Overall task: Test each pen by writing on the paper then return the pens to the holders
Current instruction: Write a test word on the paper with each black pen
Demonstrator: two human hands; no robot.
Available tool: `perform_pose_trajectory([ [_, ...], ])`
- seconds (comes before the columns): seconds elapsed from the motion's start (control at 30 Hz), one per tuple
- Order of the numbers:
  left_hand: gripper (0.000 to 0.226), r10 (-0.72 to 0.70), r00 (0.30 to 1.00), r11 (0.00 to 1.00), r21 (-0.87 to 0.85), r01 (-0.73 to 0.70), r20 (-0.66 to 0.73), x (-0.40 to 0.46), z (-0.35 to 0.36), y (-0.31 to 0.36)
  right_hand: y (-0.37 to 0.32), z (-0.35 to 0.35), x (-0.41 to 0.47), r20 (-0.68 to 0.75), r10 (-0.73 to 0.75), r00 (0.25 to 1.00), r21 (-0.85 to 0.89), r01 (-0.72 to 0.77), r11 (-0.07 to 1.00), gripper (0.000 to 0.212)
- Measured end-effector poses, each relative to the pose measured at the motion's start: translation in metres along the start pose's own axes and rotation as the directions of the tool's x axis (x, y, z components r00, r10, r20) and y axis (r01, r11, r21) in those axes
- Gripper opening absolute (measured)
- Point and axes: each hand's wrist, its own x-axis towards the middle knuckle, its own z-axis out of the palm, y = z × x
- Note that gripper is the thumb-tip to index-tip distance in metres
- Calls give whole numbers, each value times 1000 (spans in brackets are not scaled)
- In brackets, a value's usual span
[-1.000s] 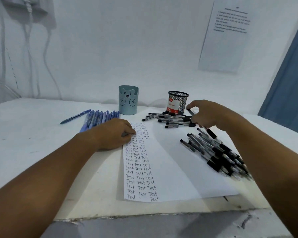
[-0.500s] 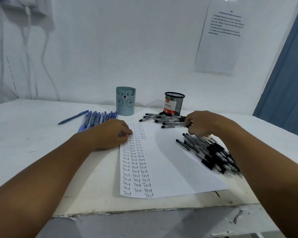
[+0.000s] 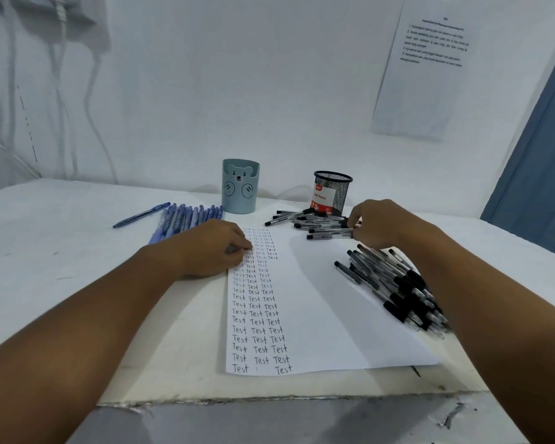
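A white paper (image 3: 327, 315) with columns of the handwritten word "Test" lies in the middle of the table. My left hand (image 3: 212, 248) rests on its upper left edge, fingertips pressing the sheet. My right hand (image 3: 382, 225) reaches to a small pile of black pens (image 3: 314, 223) in front of the black mesh holder (image 3: 332, 192), and its fingertips pinch the end of a black pen there. A large heap of black pens (image 3: 398, 293) lies on the paper's right side. Several blue pens (image 3: 186, 219) lie in a row beside the pale blue bear holder (image 3: 240, 187).
One blue pen (image 3: 141, 215) lies apart at the left. The table's chipped front edge (image 3: 269, 398) is close to me. A printed sheet (image 3: 423, 75) hangs on the white wall, a blue curtain (image 3: 539, 155) at the right, cables (image 3: 61, 91) at the left.
My right hand carried a black pen from above the large heap down to the small pile by the mesh holder. My left hand stayed on the paper.
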Motion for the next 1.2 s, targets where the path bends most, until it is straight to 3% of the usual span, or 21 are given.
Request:
perform_pose_trajectory([
  [0.1, 32, -1, 1000, 1000, -9, 1, 4, 0, 0, -1, -3, 11, 16, -58, -35, 998, 41, 37, 998, 26],
  [0.3, 31, -1, 1000, 1000, -13, 1, -5, 1, 1, -2, -18, 29, 36, -29, -133, 991, -63, 131, 989, 27],
  [1.0, 31, -19, 1000, 1000, -17, 19, 3, 1, -2, 2, -29, 42, 36, -57, -180, 982, -295, 155, 943, 23],
  [1.2, 32, -26, 1000, 1000, -15, 26, 15, 2, -3, 3, -34, 38, 30, -254, -362, 897, -416, 237, 878, 36],
])
